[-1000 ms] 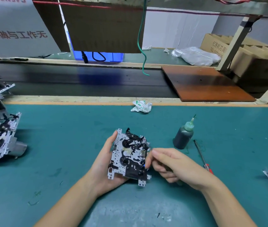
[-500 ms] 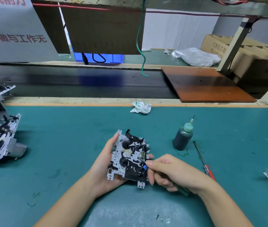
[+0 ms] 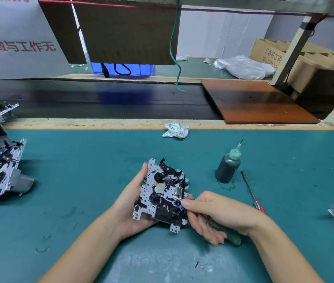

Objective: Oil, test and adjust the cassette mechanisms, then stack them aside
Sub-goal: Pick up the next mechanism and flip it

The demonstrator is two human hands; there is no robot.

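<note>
crumpled tissue (image 3: 175,130), brown board (image 3: 258,102) (beyond mat)

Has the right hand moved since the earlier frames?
Yes. The right hand has dropped slightly toward the near edge, away from the oil bottle, and now holds a green-handled screwdriver against the cassette mechanism.

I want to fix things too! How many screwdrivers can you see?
2. A green-handled screwdriver is in the right hand, working on the cassette mechanism. A red-handled screwdriver lies on the mat beside the oil bottle.
</note>
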